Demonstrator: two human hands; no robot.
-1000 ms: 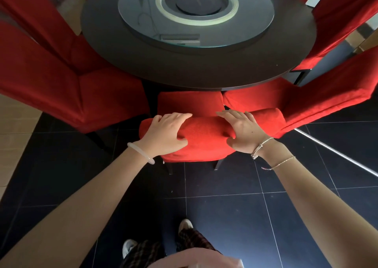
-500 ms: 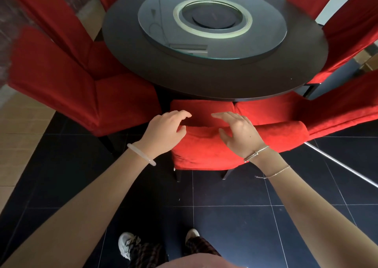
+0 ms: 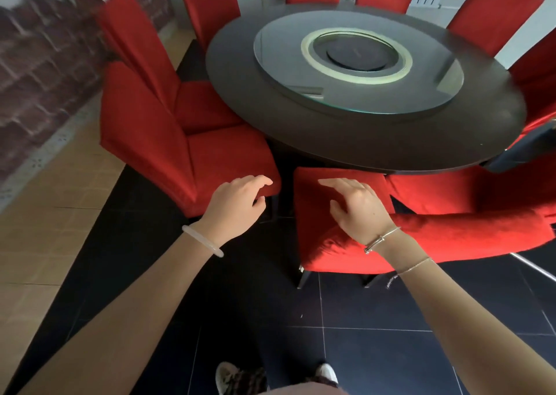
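Observation:
A red fabric-covered chair (image 3: 319,238) stands in front of me, its seat tucked under the round dark table (image 3: 240,72). Its backrest top runs to the right below my right wrist. My right hand (image 3: 358,208) hovers above the chair with fingers relaxed and spread, holding nothing. My left hand (image 3: 234,208) hangs in the air to the left of that chair, over the gap beside the neighbouring red chair (image 3: 168,141), fingers loosely curved and holding nothing.
Several more red chairs ring the table, which carries a glass turntable (image 3: 355,66). Dark floor tiles (image 3: 361,319) lie under me, tan tiles (image 3: 45,244) to the left by a brick-patterned wall (image 3: 42,63). My shoes (image 3: 240,376) show at the bottom.
Both hands have let go of the chair's backrest top and lifted off it. The view has swung left and up, showing more of the table and chairs.

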